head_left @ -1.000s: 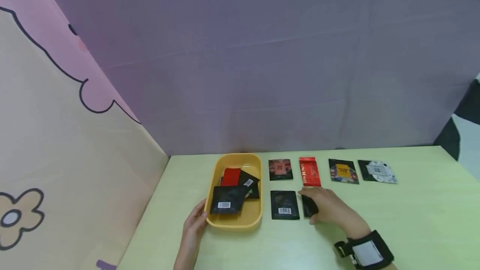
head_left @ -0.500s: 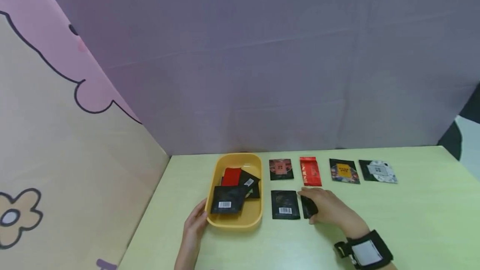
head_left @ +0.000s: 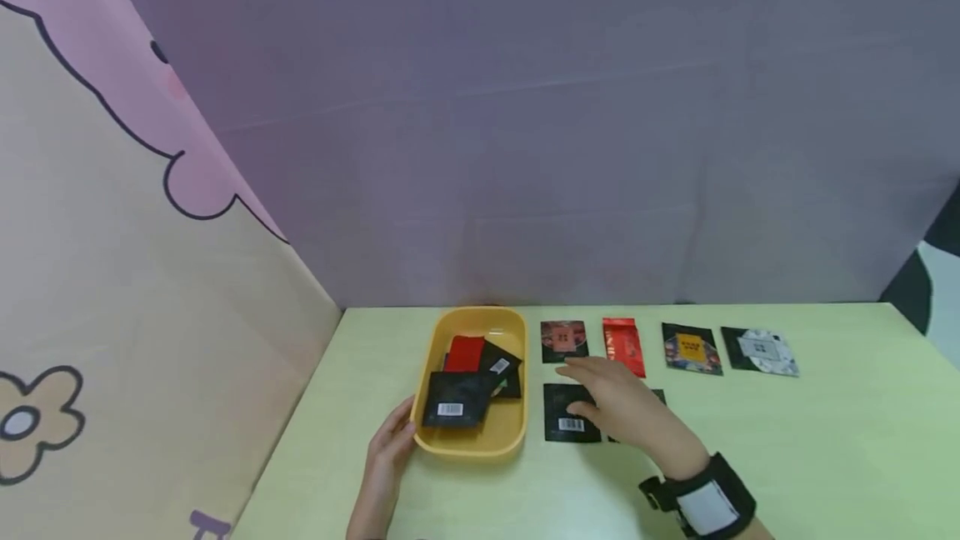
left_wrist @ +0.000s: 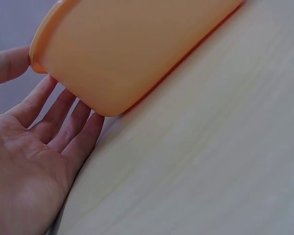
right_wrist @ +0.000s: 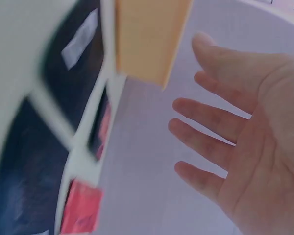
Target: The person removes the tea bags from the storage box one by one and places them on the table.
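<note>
My left hand rests against the near-left side of a yellow plastic tray; in the left wrist view its fingertips touch the outer wall, with the thumb by the rim. My right hand is above the table with fingers spread and nothing held, as the right wrist view also shows. Below it lies a black sachet with a barcode label. Another black sachet is mostly hidden by this hand. Inside the tray are a black barcode sachet, a red packet and other dark sachets.
A back row on the pale green table holds a dark sachet with a reddish label, a red packet, a black sachet with a yellow label and a black-and-white one. A grey-purple panel stands behind.
My right hand has let go of the second black sachet in the front row, lifted and moved left over the first one. The left hand has stayed at the tray.
</note>
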### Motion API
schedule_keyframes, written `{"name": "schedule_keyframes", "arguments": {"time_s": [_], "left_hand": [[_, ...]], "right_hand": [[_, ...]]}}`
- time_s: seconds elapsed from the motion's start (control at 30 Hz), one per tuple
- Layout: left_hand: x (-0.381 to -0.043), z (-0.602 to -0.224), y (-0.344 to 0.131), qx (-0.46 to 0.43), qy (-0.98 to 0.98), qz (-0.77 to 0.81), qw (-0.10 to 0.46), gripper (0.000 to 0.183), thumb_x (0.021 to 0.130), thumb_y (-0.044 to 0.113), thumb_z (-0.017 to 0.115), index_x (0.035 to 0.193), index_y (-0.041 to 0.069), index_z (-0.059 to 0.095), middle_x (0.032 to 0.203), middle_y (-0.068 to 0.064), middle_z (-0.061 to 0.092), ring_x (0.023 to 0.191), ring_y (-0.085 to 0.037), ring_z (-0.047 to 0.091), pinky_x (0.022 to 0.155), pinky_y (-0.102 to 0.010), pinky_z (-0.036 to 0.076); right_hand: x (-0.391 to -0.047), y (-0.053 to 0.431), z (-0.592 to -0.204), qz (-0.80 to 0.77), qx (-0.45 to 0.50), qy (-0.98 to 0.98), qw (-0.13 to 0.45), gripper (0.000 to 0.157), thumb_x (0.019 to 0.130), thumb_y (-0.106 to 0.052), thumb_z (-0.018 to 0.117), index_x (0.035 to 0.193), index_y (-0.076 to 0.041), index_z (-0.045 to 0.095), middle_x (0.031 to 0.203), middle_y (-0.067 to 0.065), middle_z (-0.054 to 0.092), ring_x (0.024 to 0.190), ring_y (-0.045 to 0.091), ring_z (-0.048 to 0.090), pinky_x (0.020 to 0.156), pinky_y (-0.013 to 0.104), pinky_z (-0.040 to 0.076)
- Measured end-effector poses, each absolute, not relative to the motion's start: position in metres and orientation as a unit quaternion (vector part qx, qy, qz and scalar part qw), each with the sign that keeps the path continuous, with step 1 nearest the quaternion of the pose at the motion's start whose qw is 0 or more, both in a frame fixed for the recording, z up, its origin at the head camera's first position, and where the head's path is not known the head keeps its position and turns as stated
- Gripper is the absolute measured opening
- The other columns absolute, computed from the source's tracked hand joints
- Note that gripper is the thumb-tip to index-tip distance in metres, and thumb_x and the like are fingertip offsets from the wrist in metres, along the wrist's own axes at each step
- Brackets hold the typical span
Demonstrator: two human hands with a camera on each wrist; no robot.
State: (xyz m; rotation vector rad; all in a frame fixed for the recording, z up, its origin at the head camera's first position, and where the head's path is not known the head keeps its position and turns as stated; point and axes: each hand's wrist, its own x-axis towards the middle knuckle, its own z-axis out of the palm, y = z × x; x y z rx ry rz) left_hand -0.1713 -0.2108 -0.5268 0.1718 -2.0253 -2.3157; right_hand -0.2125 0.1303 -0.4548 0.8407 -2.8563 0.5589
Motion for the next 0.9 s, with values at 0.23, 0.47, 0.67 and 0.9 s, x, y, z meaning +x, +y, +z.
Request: {"name": "schedule_keyframes", "arguments": {"time_s": [0.23, 0.47, 0.67, 0.9], "left_hand": [[-0.17, -0.528, -0.211, 0.065, -0.652, -0.755, 0.018, 0.052, 0.101, 0.011, 0.05, 0.147, -0.009, 0.037, 0.149, -0.023, 0.044, 0.112, 0.001, 0.055, 0.095, -0.02, 0.044], [-0.17, -0.527, -0.211, 0.043, -0.651, -0.757, 0.031, 0.053, 0.1, 0.012, 0.052, 0.145, -0.012, 0.037, 0.146, -0.02, 0.048, 0.112, 0.002, 0.055, 0.096, -0.019, 0.044], [-0.171, -0.526, -0.211, 0.054, -0.66, -0.748, 0.025, 0.052, 0.1, 0.013, 0.052, 0.145, -0.01, 0.039, 0.147, -0.021, 0.047, 0.113, 0.001, 0.055, 0.095, -0.019, 0.043], [-0.17, -0.525, -0.212, 0.064, -0.668, -0.741, 0.015, 0.053, 0.101, 0.017, 0.052, 0.147, -0.005, 0.04, 0.151, -0.02, 0.042, 0.119, -0.001, 0.051, 0.098, -0.019, 0.04]], "right_hand": [[-0.208, 0.088, -0.444, 0.183, 0.335, -0.922, 0.065, 0.047, 0.087, -0.024, 0.077, 0.13, -0.009, 0.064, 0.135, 0.014, 0.058, 0.125, 0.034, 0.053, 0.104, 0.054, 0.041], [-0.201, 0.042, -0.44, 0.157, 0.379, -0.911, 0.031, 0.046, 0.092, -0.033, 0.071, 0.132, -0.013, 0.063, 0.14, 0.01, 0.056, 0.127, 0.028, 0.052, 0.108, 0.05, 0.039], [-0.206, 0.012, -0.439, 0.137, 0.352, -0.926, -0.017, 0.057, 0.088, -0.036, 0.075, 0.138, -0.016, 0.058, 0.143, 0.009, 0.054, 0.129, 0.027, 0.05, 0.107, 0.048, 0.04], [-0.216, -0.006, -0.435, 0.101, 0.29, -0.949, -0.072, 0.079, 0.079, -0.043, 0.082, 0.145, -0.015, 0.049, 0.146, 0.01, 0.05, 0.131, 0.031, 0.047, 0.109, 0.05, 0.037]]}}
